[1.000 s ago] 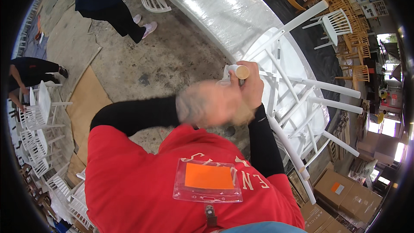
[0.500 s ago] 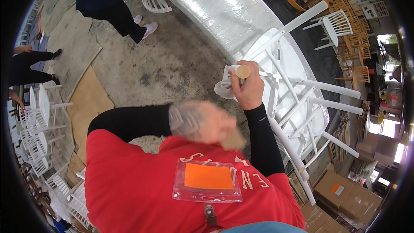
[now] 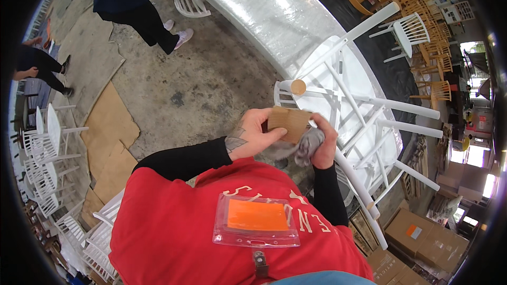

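Observation:
In front of my chest, my left hand (image 3: 259,133) pinches a small tan sheet of sandpaper (image 3: 288,122) between thumb and fingers. Close beside it my right hand (image 3: 325,140) grips a crumpled grey rag (image 3: 309,145), its fingers up against the sheet's right edge. Just beyond both hands, a white chair (image 3: 343,95) lies upside down with its legs sticking out. The bare wood end of one chair leg (image 3: 298,87) points toward me, and neither hand touches it.
Under the chair is a long table (image 3: 264,10) wrapped in clear plastic. Several white chairs (image 3: 53,137) stand at the left, and wooden chairs (image 3: 438,92) at the far right. Cardboard boxes (image 3: 422,237) sit lower right. A person in dark clothes (image 3: 124,0) stands at upper left.
My right hand has left the chair leg end and come down toward me with the rag. My left hand has moved up and right with the sandpaper, and the two hands now meet.

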{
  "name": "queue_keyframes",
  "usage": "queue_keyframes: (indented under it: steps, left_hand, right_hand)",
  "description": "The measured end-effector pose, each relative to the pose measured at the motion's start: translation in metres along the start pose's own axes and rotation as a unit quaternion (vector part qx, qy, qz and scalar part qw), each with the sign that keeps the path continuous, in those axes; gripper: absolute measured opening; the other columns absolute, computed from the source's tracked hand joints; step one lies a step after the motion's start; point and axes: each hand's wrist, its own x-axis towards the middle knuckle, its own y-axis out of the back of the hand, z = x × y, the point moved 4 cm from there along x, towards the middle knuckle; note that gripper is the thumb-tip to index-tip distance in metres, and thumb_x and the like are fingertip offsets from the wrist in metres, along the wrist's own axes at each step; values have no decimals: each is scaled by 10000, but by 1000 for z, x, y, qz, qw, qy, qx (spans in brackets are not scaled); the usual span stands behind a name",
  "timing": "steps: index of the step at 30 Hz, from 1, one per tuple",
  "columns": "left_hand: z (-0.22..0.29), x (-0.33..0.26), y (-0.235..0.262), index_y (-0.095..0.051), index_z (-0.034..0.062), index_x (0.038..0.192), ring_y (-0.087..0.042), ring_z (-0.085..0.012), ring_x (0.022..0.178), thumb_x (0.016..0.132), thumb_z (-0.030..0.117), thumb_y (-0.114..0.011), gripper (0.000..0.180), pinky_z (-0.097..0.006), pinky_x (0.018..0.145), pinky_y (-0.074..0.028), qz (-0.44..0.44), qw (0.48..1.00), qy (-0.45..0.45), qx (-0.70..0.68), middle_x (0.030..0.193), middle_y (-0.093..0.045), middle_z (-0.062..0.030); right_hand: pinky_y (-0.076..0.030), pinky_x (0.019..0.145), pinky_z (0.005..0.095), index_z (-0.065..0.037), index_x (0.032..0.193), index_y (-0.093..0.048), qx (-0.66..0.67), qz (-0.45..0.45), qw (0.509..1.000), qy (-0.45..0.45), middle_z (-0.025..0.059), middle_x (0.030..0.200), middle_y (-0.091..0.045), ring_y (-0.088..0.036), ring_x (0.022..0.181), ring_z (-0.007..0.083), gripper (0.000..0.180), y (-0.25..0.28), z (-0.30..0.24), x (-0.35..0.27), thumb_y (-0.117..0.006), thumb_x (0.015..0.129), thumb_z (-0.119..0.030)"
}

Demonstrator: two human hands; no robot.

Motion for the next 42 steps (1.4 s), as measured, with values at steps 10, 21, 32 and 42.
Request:
queue_keyframes:
  steps: [10, 21, 32, 42]
  left_hand:
    - [40, 70, 33, -668, 11, 1224, -583, -153, 1125, 1053, 257, -466, 361, -296, 1035, -400, 92, 978, -185, -14, 1088, -701, -77]
    - [15, 129, 27, -719, -43, 1102, -621, -295, 1134, 919, 440, -575, 536, -408, 1124, -336, -335, 931, -108, -101, 1050, -713, -181]
    - [12, 132, 23, -725, -40, 966, -631, -248, 982, 968, 342, -549, 421, -390, 1089, -352, -285, 945, -78, -138, 934, -714, -145]
    - [10, 135, 29, -701, -73, 1066, -651, -256, 1045, 1048, 391, -442, 532, -368, 1025, -433, -269, 948, -93, -142, 1027, -715, -154]
  right_hand:
    - [-608, 606, 368, 38, 1201, -615, 211, 19, 972, -97, 193, 1029, -703, -723, 740, 280, 298, 17, 11, -56, -645, 967, -144]
    - [-604, 601, 390, 28, 1206, -611, 249, 11, 962, -114, 212, 989, -707, -722, 711, 314, 358, 19, 21, -67, -695, 952, -209]
    - [-621, 633, 402, 34, 1244, -601, 256, 6, 960, -111, 194, 1021, -705, -727, 756, 305, 376, 17, 23, -70, -700, 949, -176]
    - [-622, 648, 397, 35, 1245, -582, 247, 19, 960, -129, 155, 957, -681, -720, 754, 302, 349, 9, 16, -63, -668, 963, -151]
